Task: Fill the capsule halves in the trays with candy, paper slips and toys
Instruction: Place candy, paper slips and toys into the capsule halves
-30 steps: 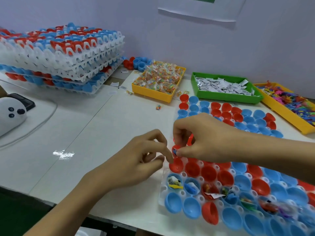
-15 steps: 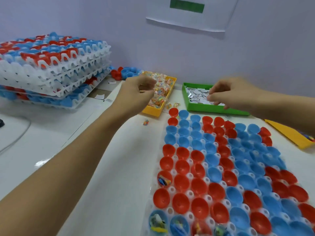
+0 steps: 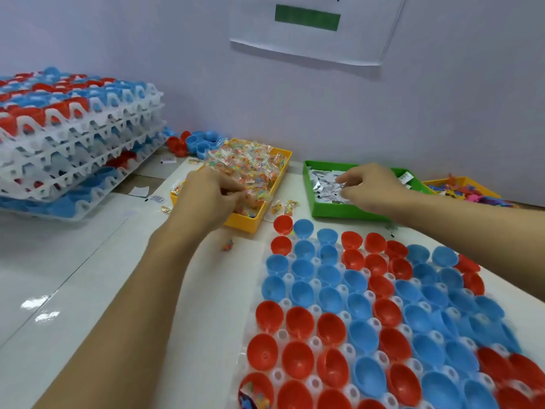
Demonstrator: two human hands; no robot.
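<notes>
Left hand (image 3: 206,199) pinches candy (image 3: 250,166); right hand (image 3: 371,187) pinches paper slips (image 3: 324,184)

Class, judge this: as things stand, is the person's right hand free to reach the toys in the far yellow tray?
Probably yes. The right hand is over the green tray, beside the toy tray, and nothing stands between them.

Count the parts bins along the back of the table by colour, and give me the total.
Yellow: 2, the candy bin and the toy bin
Green: 1, the paper-slip bin
Total: 3
</notes>
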